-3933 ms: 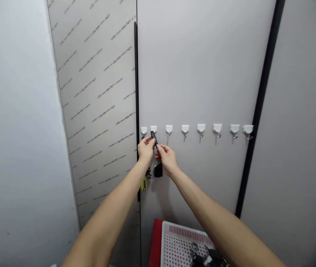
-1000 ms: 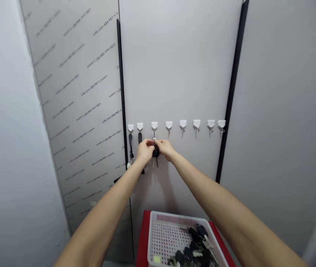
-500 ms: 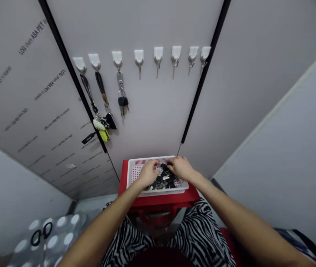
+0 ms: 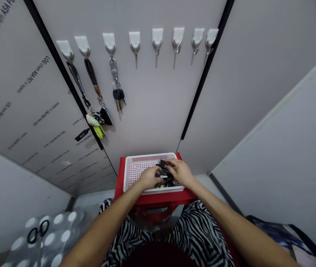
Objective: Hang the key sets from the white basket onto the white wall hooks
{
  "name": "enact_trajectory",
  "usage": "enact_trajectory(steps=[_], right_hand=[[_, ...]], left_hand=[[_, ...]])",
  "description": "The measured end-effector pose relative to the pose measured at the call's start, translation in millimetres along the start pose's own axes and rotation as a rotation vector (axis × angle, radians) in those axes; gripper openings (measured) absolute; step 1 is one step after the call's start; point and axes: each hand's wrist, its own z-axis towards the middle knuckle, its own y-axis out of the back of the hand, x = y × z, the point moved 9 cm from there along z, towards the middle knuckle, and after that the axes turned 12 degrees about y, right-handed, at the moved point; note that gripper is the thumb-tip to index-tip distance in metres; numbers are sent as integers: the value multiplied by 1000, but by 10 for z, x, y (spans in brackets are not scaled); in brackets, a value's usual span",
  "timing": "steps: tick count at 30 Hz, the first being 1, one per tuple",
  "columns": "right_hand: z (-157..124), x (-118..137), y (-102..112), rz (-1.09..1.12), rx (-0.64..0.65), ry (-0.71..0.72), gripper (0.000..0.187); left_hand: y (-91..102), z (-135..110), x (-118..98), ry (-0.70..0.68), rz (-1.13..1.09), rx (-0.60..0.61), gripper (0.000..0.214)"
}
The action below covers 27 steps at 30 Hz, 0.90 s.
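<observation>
Both my hands are inside a white perforated basket (image 4: 135,172) that stands on a red stool (image 4: 152,200). My left hand (image 4: 148,178) and my right hand (image 4: 180,171) are closed around a cluster of dark keys (image 4: 165,174) in the basket. On the wall above runs a row of white adhesive hooks (image 4: 158,36). The three leftmost hooks carry key bunches: one with a yellow tag (image 4: 98,129), one on a black strap (image 4: 91,72), and one with a black key head (image 4: 117,93).
Five hooks on the right hang bare. Black vertical strips (image 4: 202,78) divide the wall panels. A film-covered panel (image 4: 21,100) stands at the left. My zebra-patterned legs (image 4: 191,233) are below the stool. A spotted cushion (image 4: 43,237) lies at bottom left, a bag (image 4: 280,233) at bottom right.
My hands left the third hook, with a key bunch now hanging there, and dropped into the basket. In the last half second they closed together on the keys.
</observation>
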Motion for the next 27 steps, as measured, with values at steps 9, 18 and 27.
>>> enact_trajectory(steps=[9, 18, 27], right_hand=[[7, 33, 14, -232, 24, -28, 27], [177, 292, -185, -143, 155, 56, 29], [61, -204, -116, 661, -381, -286, 22]], left_hand=[[488, 81, 368, 224, -413, -341, 15], [424, 106, 437, 248, -400, -336, 22], [282, 97, 283, 159, -133, -194, 37]])
